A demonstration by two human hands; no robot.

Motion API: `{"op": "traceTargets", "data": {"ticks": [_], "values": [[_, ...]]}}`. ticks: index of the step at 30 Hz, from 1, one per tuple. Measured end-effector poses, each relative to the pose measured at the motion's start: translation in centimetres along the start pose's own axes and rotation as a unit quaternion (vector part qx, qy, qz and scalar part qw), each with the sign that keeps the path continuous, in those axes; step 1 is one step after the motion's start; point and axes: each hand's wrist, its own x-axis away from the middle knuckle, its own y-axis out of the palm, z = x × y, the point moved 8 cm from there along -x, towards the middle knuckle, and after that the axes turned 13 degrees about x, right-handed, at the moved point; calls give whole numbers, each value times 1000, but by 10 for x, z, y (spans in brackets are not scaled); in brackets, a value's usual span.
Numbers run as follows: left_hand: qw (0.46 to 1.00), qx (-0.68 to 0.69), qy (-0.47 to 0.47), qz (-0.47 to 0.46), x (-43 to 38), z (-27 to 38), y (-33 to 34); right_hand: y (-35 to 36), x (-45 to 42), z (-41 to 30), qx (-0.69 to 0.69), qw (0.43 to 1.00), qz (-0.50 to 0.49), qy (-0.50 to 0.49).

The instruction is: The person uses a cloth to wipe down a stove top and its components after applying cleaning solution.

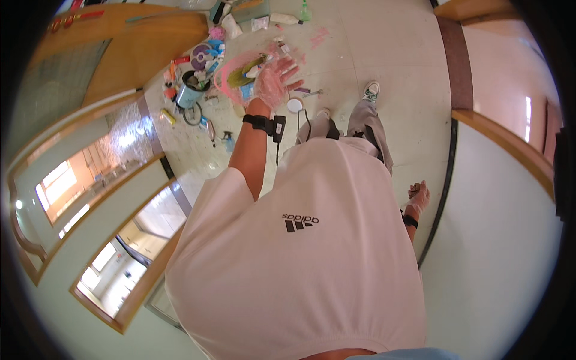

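My left hand point(273, 83), in a clear plastic glove, is held out with its fingers spread and nothing seen in it. Beyond it, partly hidden by it, is a pink plastic basket point(221, 88) holding an olive-green item point(238, 79) and a blue item point(247, 91). At my right side, low near the wall, my right hand point(420, 198) is gloved too and closed around a small dark brown object point(414, 190), too small to name. A round white lid or dish point(295, 105) lies on the floor close to my left wrist.
Clutter covers the floor ahead and left: a blue bucket point(187, 96), a purple-and-white disc point(201, 56), a spray bottle point(228, 142), a green bottle point(305, 11). A wooden cabinet point(148, 45) stands at the upper left. A wall point(490, 216) runs along my right.
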Motion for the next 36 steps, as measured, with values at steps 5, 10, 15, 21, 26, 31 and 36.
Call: {"op": "traceTargets", "data": {"ticks": [5, 10, 15, 21, 26, 31, 36], "values": [[992, -1, 109, 63, 10, 18, -4, 22, -73, -119, 66, 996, -49, -47], [964, 26, 202, 169, 43, 22, -48, 76, -145, -229, 161, 970, -136, -121], [925, 81, 269, 255, 102, 11, -80, 160, -176, -332, 231, 946, -138, -179], [896, 111, 325, 280, 134, -7, -94, 287, -154, -403, 258, 918, -213, -213], [886, 205, 343, 237, 123, 5, -61, 350, -131, -433, 250, 920, -229, -199], [871, 281, 380, 133, 110, 36, -20, 377, -96, -457, 214, 919, -249, -218], [855, 333, 395, 46, 99, 67, -5, 389, -88, -470, 265, 919, -206, -207]]}}
